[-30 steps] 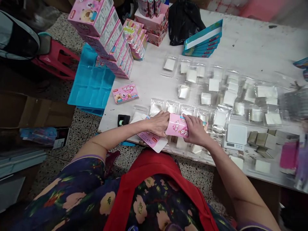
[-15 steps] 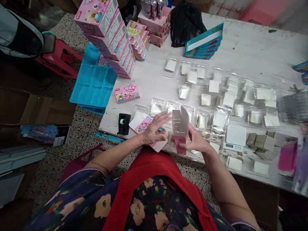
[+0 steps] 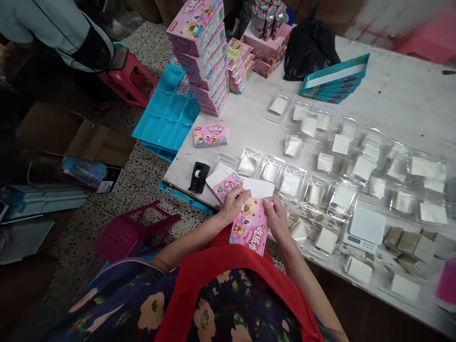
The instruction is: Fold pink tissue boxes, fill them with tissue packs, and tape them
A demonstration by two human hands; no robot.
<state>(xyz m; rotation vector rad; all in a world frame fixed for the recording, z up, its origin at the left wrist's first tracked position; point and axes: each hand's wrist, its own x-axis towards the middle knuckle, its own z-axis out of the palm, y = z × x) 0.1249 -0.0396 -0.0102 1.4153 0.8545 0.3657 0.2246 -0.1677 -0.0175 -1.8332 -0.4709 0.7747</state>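
Observation:
A pink box point(image 3: 250, 225) with a bear print and a white open flap at its far end is between my hands, near the table's front edge. My left hand point(image 3: 235, 203) grips its left side, fingers curled over the edge. On the right side, my right hand point(image 3: 277, 217) holds it with the thumb on top. Just beyond my left hand lies another pink printed carton point(image 3: 225, 186) with white flaps. A black tape dispenser point(image 3: 198, 177) stands to the left, and a closed pink box point(image 3: 210, 135) lies behind it.
Clear trays with white sheets point(image 3: 290, 182) spread over the table to the right, near a white scale point(image 3: 365, 225). Pink boxes point(image 3: 199, 52) are stacked at the back left, beside blue trays point(image 3: 167, 114). A person point(image 3: 71, 35) is at the upper left.
The box has tipped from upright to lying with its printed face up, closer to my body. My left hand has come onto it. The view has shifted left.

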